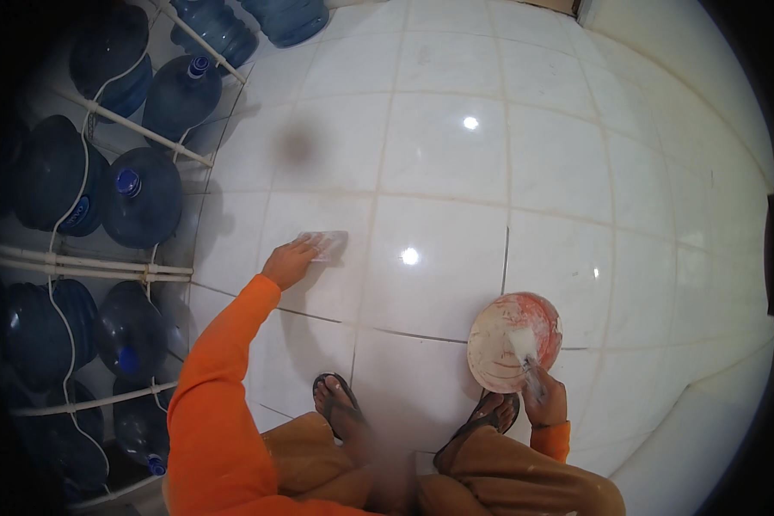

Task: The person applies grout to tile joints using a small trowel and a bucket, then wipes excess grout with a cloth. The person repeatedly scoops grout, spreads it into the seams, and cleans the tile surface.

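Across a floor point(439, 155) of glossy, square white tiles, we look down on our two bare hands at work; most joints are filled pale beige, while a few near our feet show as thin dark lines point(506, 249).

Our left arm, in a soft orange sleeve point(215, 370), reaches forward with a slight bend; our left hand point(291, 261) lies palm down, its fingers stretched together over a thin, translucent, flat piece point(334, 244) low over a tile; whether the thumb pinches it from below, we cannot tell.

Our right hand point(546, 400) reaches around the outside of our right leg, its fingers closed on the greyish handle of a tool point(522, 342) whose pale, flat head sits over a round bowl point(483, 344); that bowl, just in front of our right foot, is reddish inside and thickly smeared with cream paste.

Our feet wear dark sandals point(328, 377) below brown cloth trousers point(512, 473); along our left, rounded blue plastic water jugs point(150, 215), several blue-capped, lie on a rack of white pipes point(168, 142).
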{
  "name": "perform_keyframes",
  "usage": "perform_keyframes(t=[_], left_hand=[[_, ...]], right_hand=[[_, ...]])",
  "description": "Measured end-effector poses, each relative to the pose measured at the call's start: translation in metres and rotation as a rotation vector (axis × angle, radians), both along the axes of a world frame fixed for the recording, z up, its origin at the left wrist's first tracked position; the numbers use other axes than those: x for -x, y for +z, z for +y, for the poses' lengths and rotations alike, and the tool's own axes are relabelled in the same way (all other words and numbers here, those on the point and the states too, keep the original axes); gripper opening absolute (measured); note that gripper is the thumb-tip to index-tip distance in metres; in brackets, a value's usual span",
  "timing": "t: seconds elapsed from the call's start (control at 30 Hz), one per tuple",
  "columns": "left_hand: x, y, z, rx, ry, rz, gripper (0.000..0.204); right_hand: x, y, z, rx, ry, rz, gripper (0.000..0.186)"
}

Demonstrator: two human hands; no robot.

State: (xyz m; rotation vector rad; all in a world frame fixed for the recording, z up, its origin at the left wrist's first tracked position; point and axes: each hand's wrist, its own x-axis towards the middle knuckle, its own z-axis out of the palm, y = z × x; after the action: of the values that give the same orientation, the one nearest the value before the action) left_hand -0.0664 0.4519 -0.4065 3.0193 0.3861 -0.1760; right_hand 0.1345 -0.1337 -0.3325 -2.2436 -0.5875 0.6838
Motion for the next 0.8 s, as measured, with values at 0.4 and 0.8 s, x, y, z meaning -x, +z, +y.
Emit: perform_keyframes(t=[0.4,0.8], left_hand=[[-0.109,-0.004,0.049,-0.044,0.720,-0.117,0.036],[-0.170,0.043,-0.091,0.333,0.506,-0.258,0.040]], right_hand=[[-0.004,-0.002,0.001,0.027,0.069,0.018,0.048],[-0.005,-0.007,0.012,-0.042,0.061,-0.043,0.044]])
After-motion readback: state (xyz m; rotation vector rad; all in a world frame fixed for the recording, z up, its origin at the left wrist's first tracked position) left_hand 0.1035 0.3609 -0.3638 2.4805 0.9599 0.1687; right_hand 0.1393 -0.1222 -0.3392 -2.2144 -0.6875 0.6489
